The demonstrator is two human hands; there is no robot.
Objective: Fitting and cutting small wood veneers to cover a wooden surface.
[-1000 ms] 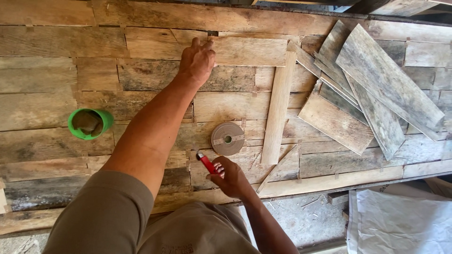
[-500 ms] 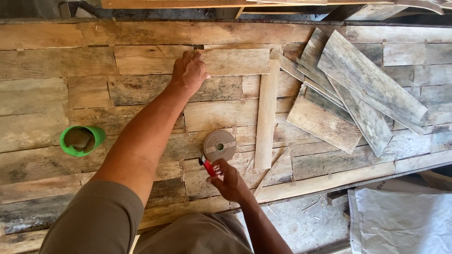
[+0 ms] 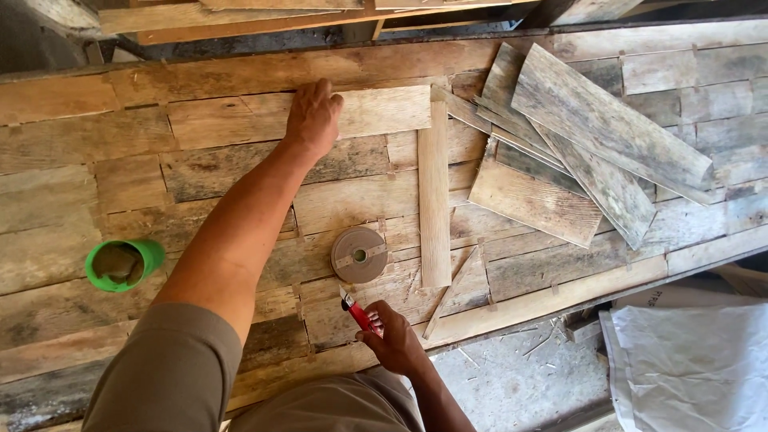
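1. Left hand (image 3: pixel 314 118) flat, palm down on pale wood plank (image 3: pixel 376 110) at the far side of the table (image 3: pixel 96 200) — grip spread, pressing, not pinching.
2. Plank's long axis runs left-right; most of it lies right of the hand, its end meeting the upright narrow strip (image 3: pixel 434 196).
3. Left arm stretched well forward, nearly straight.
4. Right hand (image 3: pixel 392 342) near the table's front edge, grip closed round red pencil (image 3: pixel 358 310) — tip aimed up-left, just below the tape roll (image 3: pixel 359 254).
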